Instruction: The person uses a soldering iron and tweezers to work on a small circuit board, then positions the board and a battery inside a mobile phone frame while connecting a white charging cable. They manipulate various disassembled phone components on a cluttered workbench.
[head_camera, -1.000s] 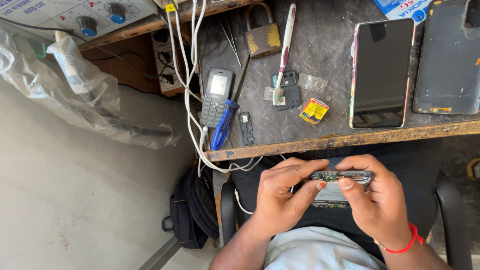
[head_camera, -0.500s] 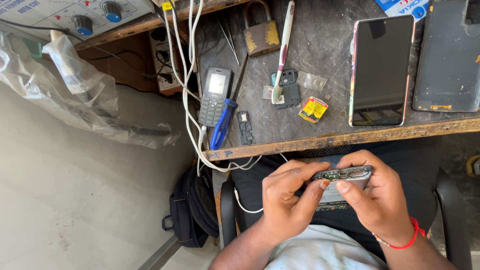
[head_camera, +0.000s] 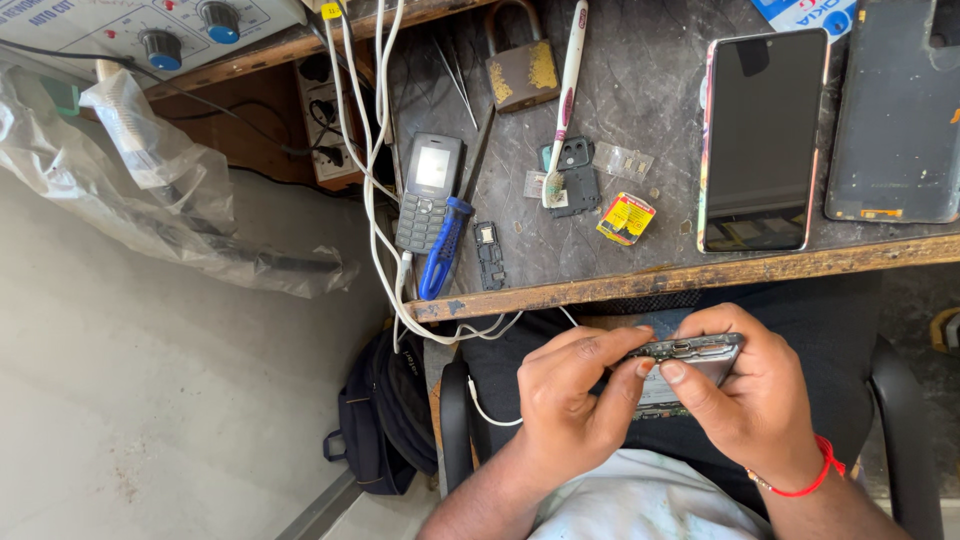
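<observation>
The opened phone has been shifted slightly rightward and lower over the lap. The left hand has been stretched further, its fingertips now pressed to the phone's left end. The right hand has been moved with it.

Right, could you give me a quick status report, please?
Left hand and right hand both grip opened phone over lap. Nothing between them. Workbench edge just ahead.

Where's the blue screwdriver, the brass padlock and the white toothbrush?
Blue-handled screwdriver (head_camera: 444, 250): head view, on its blue handle.
Brass padlock (head_camera: 523, 73): head view, on its brass body.
White toothbrush (head_camera: 568, 85): head view, on its white handle.
</observation>
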